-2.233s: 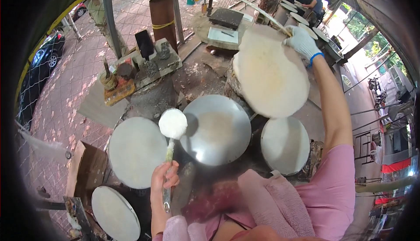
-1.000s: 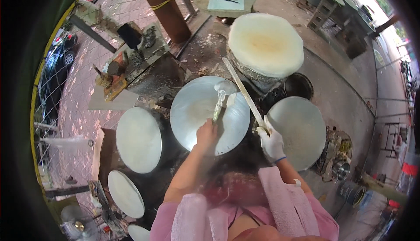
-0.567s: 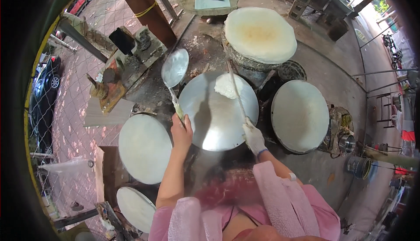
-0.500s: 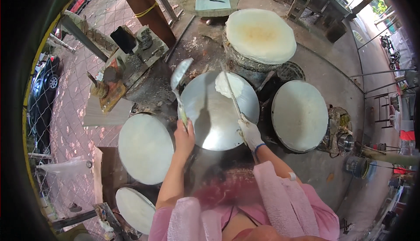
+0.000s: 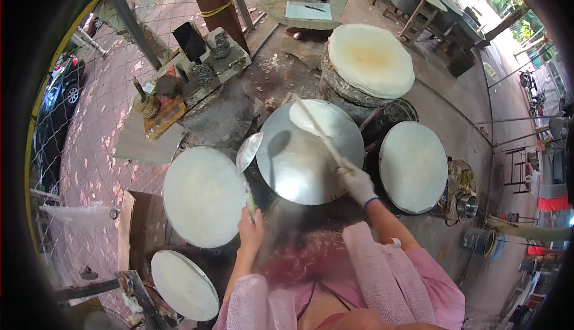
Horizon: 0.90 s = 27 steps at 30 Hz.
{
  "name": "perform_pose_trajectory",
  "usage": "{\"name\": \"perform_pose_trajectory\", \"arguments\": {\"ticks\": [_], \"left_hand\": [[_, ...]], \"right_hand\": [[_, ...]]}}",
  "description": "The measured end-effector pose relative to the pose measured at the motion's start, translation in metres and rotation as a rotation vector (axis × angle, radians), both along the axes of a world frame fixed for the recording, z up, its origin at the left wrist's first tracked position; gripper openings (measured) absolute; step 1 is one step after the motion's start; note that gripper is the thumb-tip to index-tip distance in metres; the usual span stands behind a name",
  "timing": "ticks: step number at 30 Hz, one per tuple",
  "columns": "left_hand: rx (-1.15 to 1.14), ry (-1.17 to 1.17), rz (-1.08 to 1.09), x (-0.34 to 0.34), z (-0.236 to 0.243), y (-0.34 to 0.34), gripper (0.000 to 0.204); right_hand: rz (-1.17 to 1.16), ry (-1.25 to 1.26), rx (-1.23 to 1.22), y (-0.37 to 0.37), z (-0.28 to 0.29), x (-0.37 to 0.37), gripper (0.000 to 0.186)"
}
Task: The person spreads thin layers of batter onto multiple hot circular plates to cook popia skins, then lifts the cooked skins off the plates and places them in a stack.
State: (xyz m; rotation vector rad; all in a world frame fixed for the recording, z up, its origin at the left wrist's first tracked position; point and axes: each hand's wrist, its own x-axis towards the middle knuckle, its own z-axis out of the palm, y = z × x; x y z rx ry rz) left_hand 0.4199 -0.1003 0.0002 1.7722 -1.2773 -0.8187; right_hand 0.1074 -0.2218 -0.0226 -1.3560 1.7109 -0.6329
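My left hand [image 5: 251,233] grips the handle of a flat round ladle [image 5: 249,151], its bowl hanging over the gap between two round griddles. My right hand [image 5: 357,183], in a white glove, holds a long thin stick [image 5: 317,131] that reaches across the shiny middle griddle [image 5: 302,162] to a pale patch of batter [image 5: 315,117] near its far edge. To the left lies a griddle covered by a thin white sheet [image 5: 203,195]. A similar covered griddle [image 5: 414,165] lies to the right. A stack of finished round sheets [image 5: 371,59] rests on a stump behind.
Another white disc [image 5: 183,284] sits at lower left beside a cardboard box [image 5: 139,234]. A cluttered tray with tools [image 5: 191,73] stands at the back left, near a wire fence [image 5: 89,108]. A small metal pot [image 5: 465,205] and a bucket [image 5: 478,241] are at the right.
My left hand has drawn the ladle off the middle griddle to the left and down. My right hand with the stick has shifted right, its tip staying on the batter patch.
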Motion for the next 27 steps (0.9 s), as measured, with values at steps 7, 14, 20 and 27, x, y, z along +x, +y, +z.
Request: {"name": "perform_pose_trajectory", "arguments": {"ticks": [7, 14, 20, 27], "left_hand": [[0.04, 0.047, 0.064, -0.008, -0.012, 0.018, 0.008], [0.232, 0.21, 0.266, -0.037, 0.018, 0.037, 0.008], [0.23, 0.258, 0.446, -0.064, 0.006, 0.055, 0.014], [0.26, 0.294, 0.55, -0.092, 0.022, 0.061, 0.014]], "right_hand": [[0.0, -0.347, 0.35, 0.008, -0.037, -0.012, 0.042], [0.016, -0.36, 0.023, -0.043, -0.042, -0.087, 0.043], [0.241, -0.304, 0.591, -0.048, -0.035, -0.061, 0.022], [0.427, -0.334, 0.289, -0.122, -0.049, -0.121, 0.04]]}}
